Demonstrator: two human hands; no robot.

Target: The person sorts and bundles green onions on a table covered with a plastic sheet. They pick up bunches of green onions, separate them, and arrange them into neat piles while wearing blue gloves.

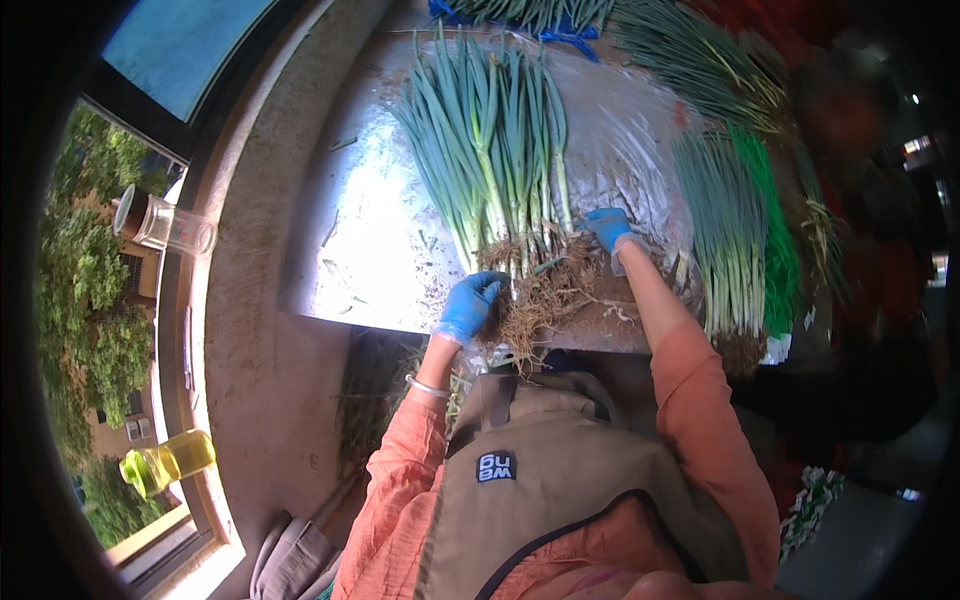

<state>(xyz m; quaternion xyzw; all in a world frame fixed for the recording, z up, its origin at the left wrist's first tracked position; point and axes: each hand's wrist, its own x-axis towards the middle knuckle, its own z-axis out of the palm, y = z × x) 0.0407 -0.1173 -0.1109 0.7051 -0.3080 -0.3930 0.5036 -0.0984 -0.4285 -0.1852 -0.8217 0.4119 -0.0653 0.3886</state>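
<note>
A loose bunch of green onions (491, 150) lies before me, leaves pointing away and tangled brown roots (551, 307) towards me. My left hand (469, 304), in a blue glove, curls at the left side of the root ends. Dark roots show beside its palm; its grip is partly hidden. At the right side of the bunch, my right hand (609, 227), also blue-gloved, has its fingertips by the base of the outermost stalk. Whether they pinch it is unclear. Under the bunch is a worktop (367, 247) strewn with soil and leaf scraps.
Clear plastic sheeting (622, 127) covers the worktop's right part. A neat row of green onions (724, 232) lies beside green netting (776, 240); more onions (690, 60) lie beyond. On the window ledge at left are a clear jar (176, 227) and a yellow-green bottle (176, 459).
</note>
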